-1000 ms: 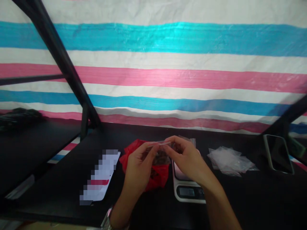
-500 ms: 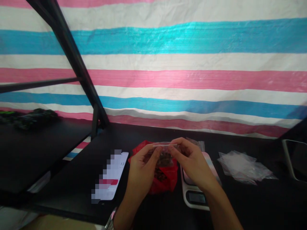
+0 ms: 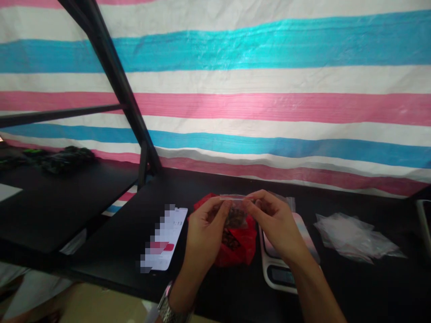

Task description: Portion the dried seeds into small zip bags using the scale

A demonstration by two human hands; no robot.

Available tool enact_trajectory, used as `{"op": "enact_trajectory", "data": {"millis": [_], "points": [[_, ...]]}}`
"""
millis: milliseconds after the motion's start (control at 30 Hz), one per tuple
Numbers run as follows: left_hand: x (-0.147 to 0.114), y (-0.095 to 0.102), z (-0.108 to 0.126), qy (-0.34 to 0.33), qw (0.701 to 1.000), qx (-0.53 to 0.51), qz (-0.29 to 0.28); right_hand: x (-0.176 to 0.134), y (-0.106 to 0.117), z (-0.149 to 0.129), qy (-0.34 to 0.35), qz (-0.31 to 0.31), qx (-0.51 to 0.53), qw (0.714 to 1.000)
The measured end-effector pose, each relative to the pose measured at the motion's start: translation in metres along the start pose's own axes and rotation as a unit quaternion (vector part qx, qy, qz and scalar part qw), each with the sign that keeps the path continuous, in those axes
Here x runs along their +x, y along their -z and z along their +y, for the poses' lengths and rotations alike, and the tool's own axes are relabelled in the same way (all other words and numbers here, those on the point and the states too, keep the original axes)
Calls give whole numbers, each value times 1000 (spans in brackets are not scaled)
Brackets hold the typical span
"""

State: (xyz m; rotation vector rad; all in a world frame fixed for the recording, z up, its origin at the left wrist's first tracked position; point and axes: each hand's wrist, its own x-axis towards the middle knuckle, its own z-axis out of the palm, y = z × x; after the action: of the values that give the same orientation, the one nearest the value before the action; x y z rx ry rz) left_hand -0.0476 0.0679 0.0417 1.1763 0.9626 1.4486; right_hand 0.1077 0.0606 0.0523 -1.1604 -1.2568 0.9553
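Observation:
A small clear zip bag [image 3: 236,218] with brown bits inside hangs between my two hands. My left hand [image 3: 210,224] pinches the left end of its top strip between thumb and fingers. At the other end my right hand [image 3: 269,220] has a similar pinch on the strip. Below and behind the bag lies an open red plastic bag [image 3: 247,249] holding brown pieces, partly covered by my hands. Under my right forearm is a white kitchen scale [image 3: 269,273] with a small display; the forearm hides part of it.
Several flat clear zip bags [image 3: 353,235] lie in a pile on the right of the black table [image 3: 114,251]. A phone [image 3: 168,242] with a lit screen rests on the left. Another clear bag [image 3: 290,202] is behind the scale. A black metal post [image 3: 117,85] rises at the left.
The whole view has shifted, so the things on the table appear a little further right. Both hands keep their pinch on the zip bag's top edge.

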Motion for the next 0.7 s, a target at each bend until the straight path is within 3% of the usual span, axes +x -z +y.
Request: {"op": "enact_trajectory", "data": {"millis": [400, 700], "points": [[2, -1, 5, -12, 999, 22, 21, 2, -8, -4, 15, 46, 36, 998], [-1, 9, 3, -21, 999, 33, 23, 4, -15, 1, 15, -4, 28, 999]]}}
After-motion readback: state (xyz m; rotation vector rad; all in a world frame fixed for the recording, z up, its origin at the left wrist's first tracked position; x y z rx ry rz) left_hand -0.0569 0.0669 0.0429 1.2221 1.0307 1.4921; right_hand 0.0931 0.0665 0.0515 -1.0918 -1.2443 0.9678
